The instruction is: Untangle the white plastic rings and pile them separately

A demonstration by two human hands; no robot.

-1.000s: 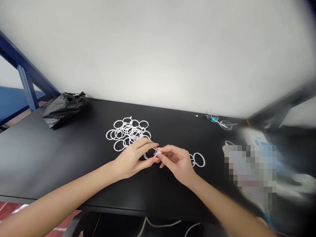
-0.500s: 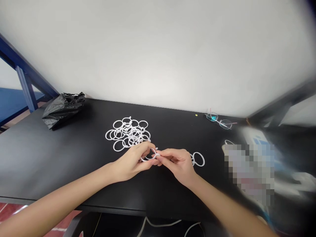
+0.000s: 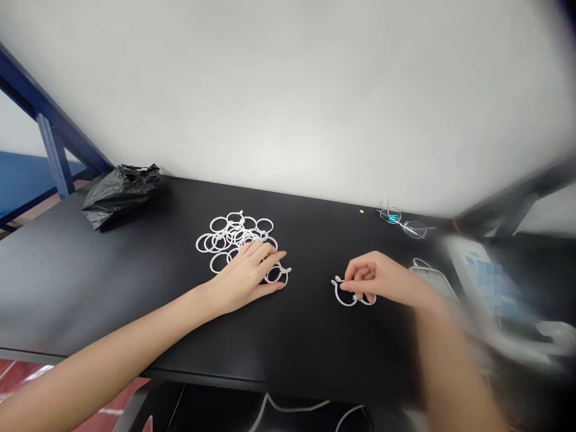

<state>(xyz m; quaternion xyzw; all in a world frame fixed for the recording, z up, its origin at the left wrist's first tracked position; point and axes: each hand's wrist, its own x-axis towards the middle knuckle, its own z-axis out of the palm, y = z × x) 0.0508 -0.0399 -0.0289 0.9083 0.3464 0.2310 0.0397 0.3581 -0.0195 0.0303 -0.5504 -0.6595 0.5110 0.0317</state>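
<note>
Many thin white plastic rings with small knobs overlap in a loose pile (image 3: 220, 242) on the black table. My left hand (image 3: 245, 273) rests over the near right side of this pile. Its thumb and fingers curve about a white ring (image 3: 287, 279), whose knob points right; the other fingers hide some rings beneath. Further right, my right hand (image 3: 375, 277) is closed in a pinch at the upper edge of another white ring (image 3: 344, 304), low over the table. Part of a further white ring (image 3: 369, 302) shows under its fingers.
A crumpled black plastic bag (image 3: 121, 195) lies at the back left. Wire-framed eyeglasses (image 3: 414, 229) lie near the wall at the right. Closer in on the right are a phone (image 3: 434, 279) and a blurred white and blue object (image 3: 472, 264). The table's front edge (image 3: 216, 379) runs below my forearms.
My hands were together at one ring and have parted. The right hand moved right to the rings there; the left shifted slightly left and up, over the pile's near edge.
</note>
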